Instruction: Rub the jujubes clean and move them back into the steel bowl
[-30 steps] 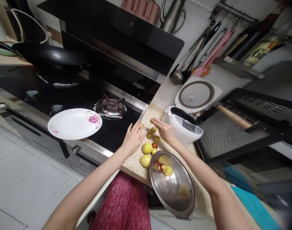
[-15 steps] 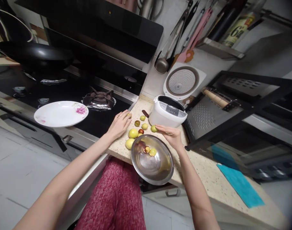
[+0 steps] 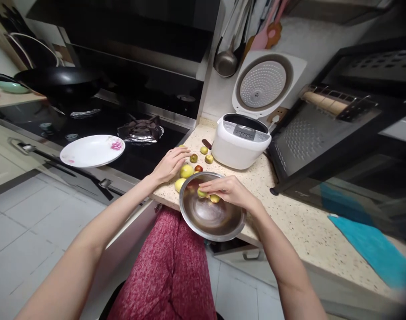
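Observation:
Over the metal bowl point(image 3: 213, 226), my right hand point(image 3: 232, 190) pinches a small green jujube point(image 3: 201, 193) just inside the wall. Another jujube point(image 3: 215, 198) lies in the bowl under those fingers. The bowl sits tilted at the counter's front edge. To its left, my left hand point(image 3: 171, 164) lies with fingers stretched out at the counter's side by the stove; a bit of green fruit shows at its fingertips. Between the hands and the rice cooker are several more jujubes point(image 3: 208, 158), a dark red one point(image 3: 198, 168) and larger yellow-green fruits point(image 3: 186, 170).
A white rice cooker point(image 3: 241, 144) stands with its lid up behind the fruit. On the left, a flowered plate point(image 3: 89, 153) overhangs the stove front, with a black wok point(image 3: 61, 80) beyond. A dark oven point(image 3: 339, 169) and a blue cloth point(image 3: 372, 249) are on the right.
My right hand has carried a green jujube from beside the rice cooker to the bowl. My left hand stays at the counter's edge. The view has shifted slightly.

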Demonstrator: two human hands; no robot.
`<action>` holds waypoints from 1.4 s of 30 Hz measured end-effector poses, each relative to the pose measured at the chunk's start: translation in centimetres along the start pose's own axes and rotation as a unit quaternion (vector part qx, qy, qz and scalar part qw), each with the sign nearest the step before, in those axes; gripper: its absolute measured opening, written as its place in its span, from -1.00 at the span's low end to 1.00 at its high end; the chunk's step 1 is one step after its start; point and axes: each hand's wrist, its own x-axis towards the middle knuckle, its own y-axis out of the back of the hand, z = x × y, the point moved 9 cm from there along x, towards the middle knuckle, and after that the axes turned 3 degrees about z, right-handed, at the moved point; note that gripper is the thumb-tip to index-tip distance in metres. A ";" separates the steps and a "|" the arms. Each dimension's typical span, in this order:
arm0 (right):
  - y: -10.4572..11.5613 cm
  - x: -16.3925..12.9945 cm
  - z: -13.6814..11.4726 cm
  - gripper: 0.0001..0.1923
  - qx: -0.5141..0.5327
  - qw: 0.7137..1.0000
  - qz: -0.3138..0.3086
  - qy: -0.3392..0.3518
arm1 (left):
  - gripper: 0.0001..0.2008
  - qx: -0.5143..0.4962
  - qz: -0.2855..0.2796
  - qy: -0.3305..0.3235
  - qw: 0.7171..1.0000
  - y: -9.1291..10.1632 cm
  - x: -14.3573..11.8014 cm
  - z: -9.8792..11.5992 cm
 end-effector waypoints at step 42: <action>3.2 -0.5 10.8 -0.58 -0.201 0.963 0.166 -0.071 | -0.52 0.000 -0.086 -0.035 0.996 -1.5 0.0 1.0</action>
